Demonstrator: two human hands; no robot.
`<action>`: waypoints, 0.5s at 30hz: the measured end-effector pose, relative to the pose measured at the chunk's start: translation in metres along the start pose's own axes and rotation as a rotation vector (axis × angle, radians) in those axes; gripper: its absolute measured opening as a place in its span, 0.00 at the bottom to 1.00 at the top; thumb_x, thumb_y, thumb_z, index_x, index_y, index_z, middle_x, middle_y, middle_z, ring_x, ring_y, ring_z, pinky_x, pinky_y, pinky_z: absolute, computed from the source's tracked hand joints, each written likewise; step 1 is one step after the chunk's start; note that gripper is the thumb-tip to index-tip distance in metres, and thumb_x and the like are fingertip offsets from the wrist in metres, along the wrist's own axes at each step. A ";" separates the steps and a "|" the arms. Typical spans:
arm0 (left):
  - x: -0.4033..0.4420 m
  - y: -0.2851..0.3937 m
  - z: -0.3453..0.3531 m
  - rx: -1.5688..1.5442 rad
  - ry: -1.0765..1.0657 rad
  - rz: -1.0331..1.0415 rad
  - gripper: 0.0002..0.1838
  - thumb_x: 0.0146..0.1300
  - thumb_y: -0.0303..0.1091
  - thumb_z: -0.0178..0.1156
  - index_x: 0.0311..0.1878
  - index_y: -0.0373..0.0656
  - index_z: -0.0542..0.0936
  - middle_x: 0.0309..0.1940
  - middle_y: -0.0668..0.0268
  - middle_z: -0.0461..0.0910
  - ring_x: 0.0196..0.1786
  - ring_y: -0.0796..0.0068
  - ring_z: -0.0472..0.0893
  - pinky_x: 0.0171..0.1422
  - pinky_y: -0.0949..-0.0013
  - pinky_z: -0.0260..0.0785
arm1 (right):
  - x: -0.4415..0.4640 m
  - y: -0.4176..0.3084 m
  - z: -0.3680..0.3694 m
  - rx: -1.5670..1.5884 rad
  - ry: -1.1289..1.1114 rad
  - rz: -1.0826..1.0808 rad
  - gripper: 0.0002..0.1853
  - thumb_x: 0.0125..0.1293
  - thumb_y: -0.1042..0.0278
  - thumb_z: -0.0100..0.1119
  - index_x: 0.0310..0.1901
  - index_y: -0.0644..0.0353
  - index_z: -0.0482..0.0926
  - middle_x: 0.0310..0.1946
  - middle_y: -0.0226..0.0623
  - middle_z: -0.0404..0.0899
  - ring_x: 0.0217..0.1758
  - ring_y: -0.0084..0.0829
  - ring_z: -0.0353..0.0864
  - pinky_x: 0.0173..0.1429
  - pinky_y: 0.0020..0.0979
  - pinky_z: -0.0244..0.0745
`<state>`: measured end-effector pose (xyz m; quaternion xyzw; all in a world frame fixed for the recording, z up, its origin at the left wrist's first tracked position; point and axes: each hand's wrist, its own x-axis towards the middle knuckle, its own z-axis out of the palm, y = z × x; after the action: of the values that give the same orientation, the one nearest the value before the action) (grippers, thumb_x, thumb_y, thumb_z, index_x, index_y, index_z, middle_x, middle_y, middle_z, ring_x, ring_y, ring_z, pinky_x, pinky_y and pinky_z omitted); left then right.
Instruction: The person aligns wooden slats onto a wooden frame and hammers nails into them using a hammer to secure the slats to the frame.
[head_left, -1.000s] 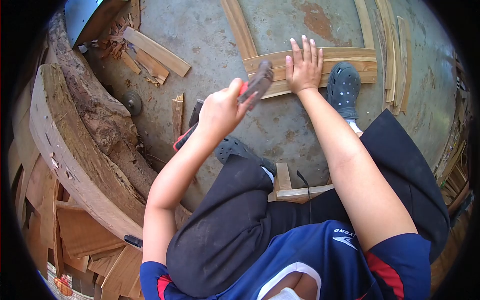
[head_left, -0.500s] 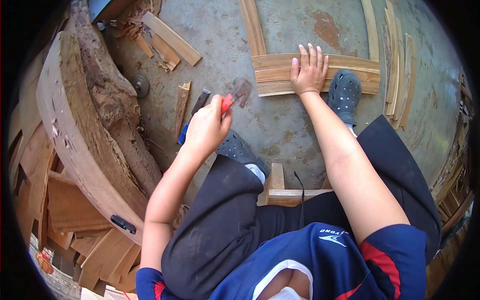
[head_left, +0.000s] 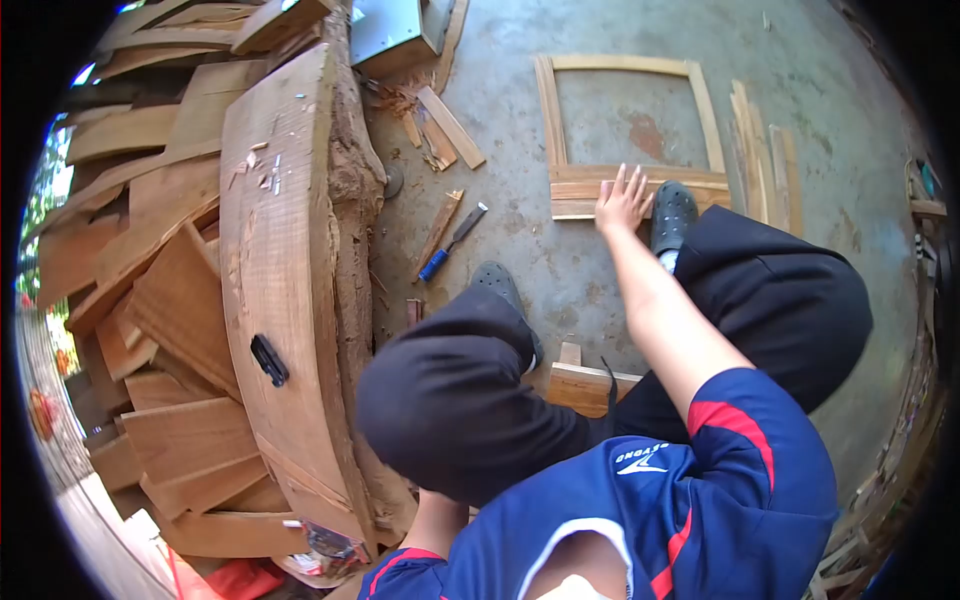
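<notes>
My right hand (head_left: 622, 205) lies flat with fingers spread on the near boards of a rectangular wooden frame (head_left: 640, 63) on the floor. Several narrow strips (head_left: 580, 190) lie side by side along that near end. Beside the hand, my right clog (head_left: 675, 212) rests on or against the same strips. My left forearm (head_left: 440, 522) shows only briefly below the left knee; the hand itself is hidden. On the floor left of the frame lies a chisel (head_left: 452, 243) with a blue handle, next to a splintered wood strip (head_left: 437, 235).
A thick slab (head_left: 285, 220) with a small black object (head_left: 268, 360) on it stands at left against a rough log (head_left: 350, 180). Stacked boards (head_left: 190, 440) lie beyond it. Loose strips (head_left: 765, 160) lie right of the frame. A small wooden piece (head_left: 590, 388) sits between my legs.
My left hand, which held a red-handled hammer, has dropped back out of sight. The view has swung left, showing more of the slab and the whole frame. My right hand stays on the strips.
</notes>
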<state>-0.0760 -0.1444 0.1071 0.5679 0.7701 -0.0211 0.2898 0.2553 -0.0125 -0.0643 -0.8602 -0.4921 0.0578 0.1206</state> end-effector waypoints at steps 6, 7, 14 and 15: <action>-0.052 0.031 0.018 -0.166 0.101 0.089 0.13 0.59 0.37 0.60 0.33 0.35 0.74 0.28 0.44 0.78 0.39 0.53 0.82 0.40 0.58 0.70 | -0.079 -0.009 -0.069 -0.008 -0.796 0.060 0.36 0.65 0.47 0.50 0.72 0.52 0.55 0.73 0.48 0.49 0.76 0.45 0.48 0.75 0.48 0.48; -0.062 0.031 0.022 -0.185 0.115 0.100 0.13 0.59 0.37 0.60 0.33 0.35 0.74 0.28 0.44 0.78 0.39 0.53 0.82 0.40 0.57 0.70 | -0.083 -0.008 -0.085 -0.002 -1.016 0.012 0.35 0.66 0.46 0.50 0.70 0.53 0.59 0.72 0.46 0.55 0.75 0.43 0.54 0.73 0.46 0.54; -0.130 0.014 0.042 -0.266 0.164 0.149 0.13 0.60 0.38 0.59 0.33 0.35 0.73 0.28 0.44 0.78 0.39 0.53 0.82 0.40 0.57 0.70 | -0.051 -0.024 -0.142 -0.421 -1.201 -0.449 0.28 0.63 0.43 0.53 0.58 0.55 0.77 0.63 0.38 0.71 0.65 0.38 0.71 0.68 0.39 0.64; -0.139 0.009 0.047 -0.271 0.161 0.150 0.13 0.60 0.38 0.59 0.33 0.35 0.73 0.28 0.44 0.78 0.39 0.53 0.82 0.40 0.57 0.70 | -0.028 -0.027 -0.150 -0.339 -1.162 -0.434 0.28 0.63 0.43 0.54 0.57 0.54 0.78 0.62 0.38 0.72 0.63 0.38 0.72 0.67 0.39 0.66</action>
<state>-0.0225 -0.2780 0.1358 0.5795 0.7419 0.1501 0.3021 0.2511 -0.0462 0.0868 -0.5766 -0.6426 0.4100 -0.2941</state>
